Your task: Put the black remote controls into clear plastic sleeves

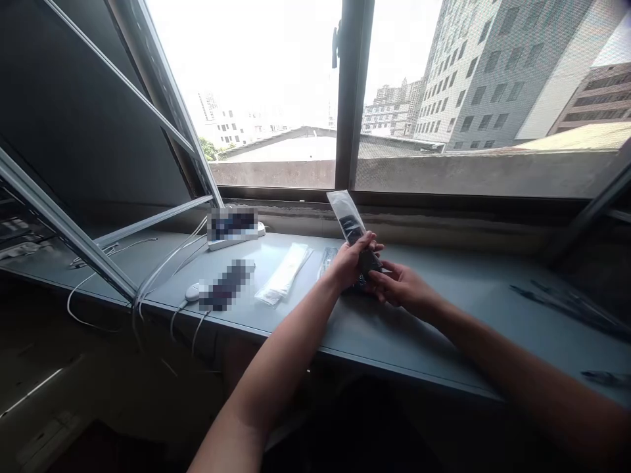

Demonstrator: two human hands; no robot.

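A long clear plastic bag (pixel 340 202) with a black item (pixel 351 226) inside rises at a tilt above the table, its whitish end toward the window. My left hand (pixel 352 259) is wrapped round the middle of it. Lower down, my right hand (pixel 397 282) pinches the dark near end between thumb and fingers. What kind of item the bag contains is not clear. Just behind my left hand lies another clear bag (pixel 327 259), partly hidden. Left of it, a stack of flat clear plastic bags (pixel 284 272) rests on the table.
A white power strip (pixel 236 238) and a white round charger (pixel 192 292) with cables sit on the grey table (pixel 424 355) at left, near blurred-out objects. Metal shelf posts (pixel 64 223) slant across the left. Dark bagged items (pixel 566 305) lie at right. A window frame (pixel 353 98) stands behind.
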